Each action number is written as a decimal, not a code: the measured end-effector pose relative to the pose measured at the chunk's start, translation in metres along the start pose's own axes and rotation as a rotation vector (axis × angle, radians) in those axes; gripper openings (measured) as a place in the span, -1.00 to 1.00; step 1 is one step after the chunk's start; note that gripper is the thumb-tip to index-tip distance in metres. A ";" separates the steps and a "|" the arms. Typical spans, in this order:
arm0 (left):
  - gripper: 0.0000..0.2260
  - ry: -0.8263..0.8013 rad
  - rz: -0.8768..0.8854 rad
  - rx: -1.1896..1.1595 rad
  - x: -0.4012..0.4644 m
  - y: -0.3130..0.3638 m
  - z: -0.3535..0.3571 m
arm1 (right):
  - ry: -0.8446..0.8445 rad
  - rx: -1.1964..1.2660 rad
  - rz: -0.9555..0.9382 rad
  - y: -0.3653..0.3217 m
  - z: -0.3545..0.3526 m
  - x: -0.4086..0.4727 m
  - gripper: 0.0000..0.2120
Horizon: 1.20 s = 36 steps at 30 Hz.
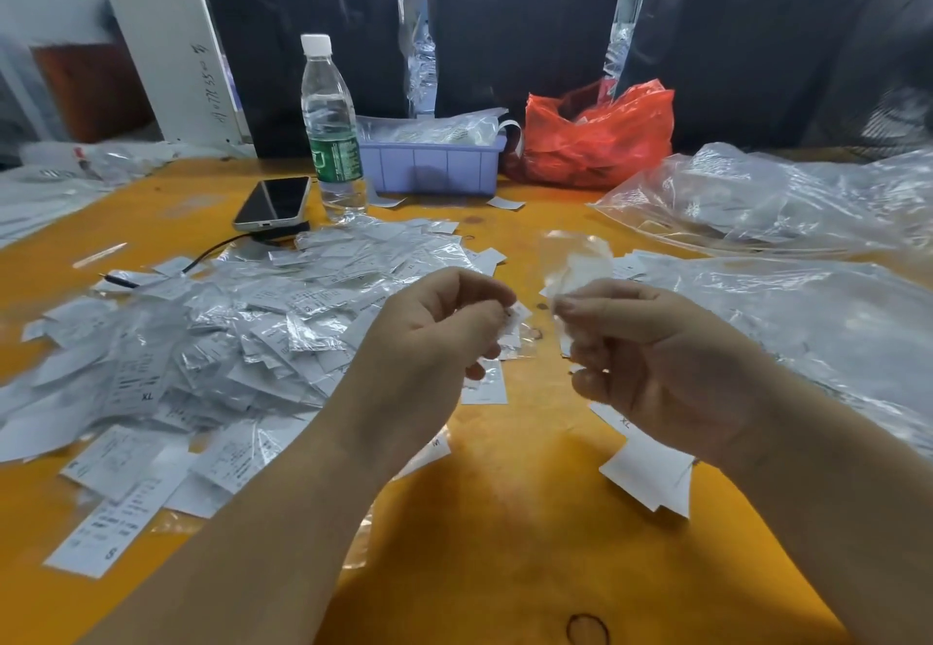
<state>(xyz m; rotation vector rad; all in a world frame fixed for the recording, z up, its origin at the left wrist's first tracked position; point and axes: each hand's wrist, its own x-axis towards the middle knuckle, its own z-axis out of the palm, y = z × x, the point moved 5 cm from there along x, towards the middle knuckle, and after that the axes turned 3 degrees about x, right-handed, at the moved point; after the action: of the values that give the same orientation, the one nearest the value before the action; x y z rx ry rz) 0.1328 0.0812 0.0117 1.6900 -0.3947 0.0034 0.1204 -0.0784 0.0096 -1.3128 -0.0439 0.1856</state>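
Observation:
My right hand (651, 356) pinches a small clear plastic bag (573, 260) that sticks up above its fingers, blurred. My left hand (434, 336) is raised beside it, its fingers curled, and pinches a small white label (516, 315) at the fingertips. A big heap of white size labels and small clear bags (212, 341) covers the orange table (505, 518) to the left of my hands. A few loose labels (651, 480) lie under my right wrist.
A water bottle (330, 134), a phone (272, 204) with a cable, a lilac tray (429, 162) of bagged items and a red plastic bag (601, 134) stand at the back. Large clear plastic bags (787, 250) spread over the right side.

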 end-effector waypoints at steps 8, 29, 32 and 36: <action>-0.62 -0.054 0.027 0.008 -0.002 -0.002 0.010 | 0.147 0.133 -0.056 0.005 -0.006 0.004 -0.94; -0.57 -0.074 -0.032 0.107 -0.003 -0.004 0.013 | 0.099 0.042 -0.025 0.010 0.003 0.001 -0.92; -0.57 -0.077 -0.055 0.122 -0.003 -0.007 0.012 | 0.097 0.040 -0.036 0.010 0.003 0.001 -0.89; -0.69 -0.093 -0.072 0.106 -0.003 -0.008 0.013 | 0.114 0.018 -0.031 0.010 0.001 0.002 -0.80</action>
<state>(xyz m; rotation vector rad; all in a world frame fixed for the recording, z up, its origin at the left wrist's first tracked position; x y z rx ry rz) 0.1285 0.0700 0.0014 1.8132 -0.4089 -0.1089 0.1206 -0.0745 -0.0003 -1.3022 0.0343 0.0839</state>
